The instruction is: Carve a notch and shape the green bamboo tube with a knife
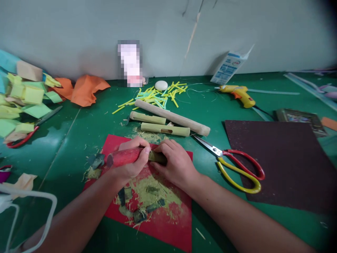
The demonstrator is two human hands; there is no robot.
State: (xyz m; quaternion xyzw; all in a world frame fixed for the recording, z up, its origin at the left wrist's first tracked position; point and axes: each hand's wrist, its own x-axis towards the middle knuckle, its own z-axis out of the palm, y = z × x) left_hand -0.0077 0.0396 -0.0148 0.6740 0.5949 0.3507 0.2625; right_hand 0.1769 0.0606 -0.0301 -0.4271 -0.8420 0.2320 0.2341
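- Green bamboo piece: over the red sheet, pinched in the right hand; left hand wraps a red handle beside it.
- Packet: print too small to read.
- Bamboo tubes and stick lie just beyond; scissors rightward.
- Wall along the table's far edge.

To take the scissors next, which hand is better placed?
Probably the right hand: the scissors lie on its side, though it holds bamboo; the left hand, farther off, grips a red handle.
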